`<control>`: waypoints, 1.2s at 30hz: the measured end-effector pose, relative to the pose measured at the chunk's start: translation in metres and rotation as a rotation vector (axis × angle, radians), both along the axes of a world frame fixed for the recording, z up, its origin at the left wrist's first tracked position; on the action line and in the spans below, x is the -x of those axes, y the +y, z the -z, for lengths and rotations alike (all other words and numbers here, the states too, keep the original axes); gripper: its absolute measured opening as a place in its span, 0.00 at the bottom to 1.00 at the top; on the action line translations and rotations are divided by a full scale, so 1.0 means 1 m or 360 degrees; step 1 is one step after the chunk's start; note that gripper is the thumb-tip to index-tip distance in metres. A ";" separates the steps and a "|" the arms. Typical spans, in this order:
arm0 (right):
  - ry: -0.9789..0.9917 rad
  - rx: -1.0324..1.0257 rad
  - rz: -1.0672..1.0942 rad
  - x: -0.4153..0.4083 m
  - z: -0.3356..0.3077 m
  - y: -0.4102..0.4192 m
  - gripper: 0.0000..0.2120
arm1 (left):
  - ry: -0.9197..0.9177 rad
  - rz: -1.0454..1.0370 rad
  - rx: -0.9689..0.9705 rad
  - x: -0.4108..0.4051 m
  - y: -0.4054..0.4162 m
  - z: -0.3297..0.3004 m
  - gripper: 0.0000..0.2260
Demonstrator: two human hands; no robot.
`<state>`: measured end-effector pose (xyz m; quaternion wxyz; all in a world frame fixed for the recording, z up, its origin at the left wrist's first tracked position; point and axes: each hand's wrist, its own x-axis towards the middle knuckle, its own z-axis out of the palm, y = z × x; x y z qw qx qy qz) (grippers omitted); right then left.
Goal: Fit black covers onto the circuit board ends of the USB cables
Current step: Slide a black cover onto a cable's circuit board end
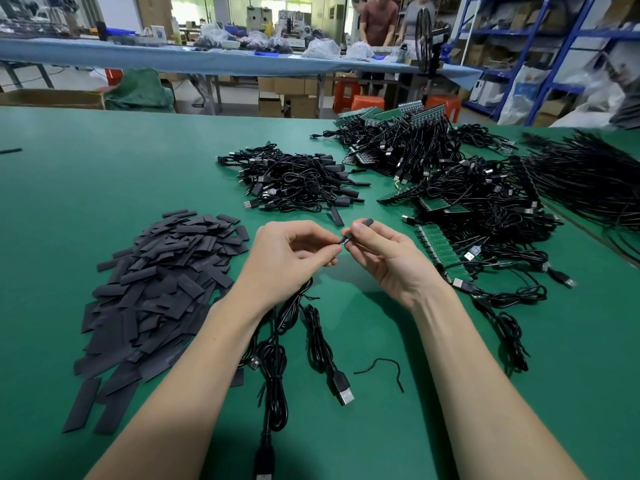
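Factory assembly floor, long worktables (207, 60), stocked shelving (512, 46), cable heaps (478, 188)

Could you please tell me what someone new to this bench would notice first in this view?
Probably the two hands meeting at the centre: the left hand and the right hand pinch a black cover and a thin cable end between them, above the green table. To the left lies a broad heap of flat black covers. To the right sprawls a tangle of USB cables with green circuit boards.
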<state>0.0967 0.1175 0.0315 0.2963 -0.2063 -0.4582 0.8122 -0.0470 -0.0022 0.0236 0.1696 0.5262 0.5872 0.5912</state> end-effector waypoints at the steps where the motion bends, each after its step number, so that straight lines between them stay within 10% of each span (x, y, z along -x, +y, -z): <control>1: 0.0002 0.0005 0.0004 0.001 0.001 -0.001 0.01 | 0.0039 -0.0004 0.0000 0.001 0.000 0.000 0.04; 21: -0.0161 -0.0168 -0.0220 -0.001 0.001 -0.004 0.13 | -0.0178 0.0043 -0.0073 -0.001 0.001 0.001 0.10; 36: 0.0196 -0.0471 0.0227 0.015 0.002 -0.018 0.11 | -0.0691 0.0101 -0.0104 -0.002 -0.003 0.005 0.10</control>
